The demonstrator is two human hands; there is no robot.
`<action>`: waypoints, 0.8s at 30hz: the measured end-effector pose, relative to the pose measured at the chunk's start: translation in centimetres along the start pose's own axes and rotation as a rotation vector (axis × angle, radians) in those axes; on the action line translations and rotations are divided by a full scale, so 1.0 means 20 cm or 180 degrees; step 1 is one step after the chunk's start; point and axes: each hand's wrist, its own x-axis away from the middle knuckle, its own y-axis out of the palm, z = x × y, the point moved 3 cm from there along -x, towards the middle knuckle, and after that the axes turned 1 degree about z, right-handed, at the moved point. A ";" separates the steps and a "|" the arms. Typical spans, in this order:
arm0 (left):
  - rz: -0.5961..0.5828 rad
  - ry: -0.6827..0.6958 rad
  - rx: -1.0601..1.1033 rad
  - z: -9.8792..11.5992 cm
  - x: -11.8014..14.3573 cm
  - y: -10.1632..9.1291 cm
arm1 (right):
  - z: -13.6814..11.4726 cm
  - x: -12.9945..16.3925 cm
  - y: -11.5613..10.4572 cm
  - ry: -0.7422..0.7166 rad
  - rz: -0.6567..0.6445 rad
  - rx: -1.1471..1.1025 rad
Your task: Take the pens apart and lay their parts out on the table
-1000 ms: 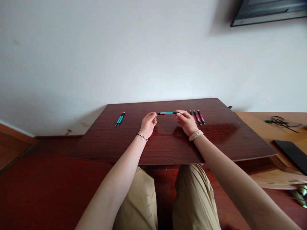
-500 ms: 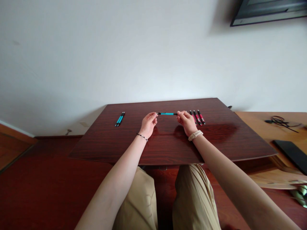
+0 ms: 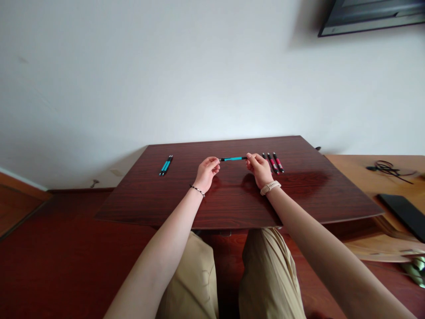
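Between my two hands a blue and black pen [image 3: 233, 158] is held nearly level above the dark wooden table [image 3: 232, 201]. My left hand [image 3: 207, 172] pinches its left end, where a silvery tip shows by the fingers. Thumb and fingers of my right hand [image 3: 259, 169] are closed on the black right end. Two more blue pens [image 3: 166, 165] lie side by side on the left of the table. Several red and black pens [image 3: 278, 162] lie in a row just beyond my right hand, which partly covers them.
A lighter wooden desk [image 3: 352, 170] adjoins on the right, with a coiled black cable [image 3: 387, 168] and a flat black device [image 3: 403, 215] on it. The white wall [image 3: 199, 79] rises behind the table. A dark screen [image 3: 375, 17] hangs at upper right.
The blue pen has turned slightly about its length, so its clip now shows along the upper edge. My left hand has shifted a little to the right; both hands keep their hold.
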 end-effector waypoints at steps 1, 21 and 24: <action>0.0003 -0.0010 -0.0094 0.00 0.01 0.00 | 0.00 0.00 0.00 0.0014 0.0028 -0.0008; -0.1127 0.0544 -0.1631 -0.05 0.09 0.16 | -0.02 0.04 0.05 0.0298 -0.0435 -0.0054; -0.1196 0.0493 -0.1678 -0.06 0.10 0.17 | -0.01 0.04 0.06 0.0200 -0.0603 0.0175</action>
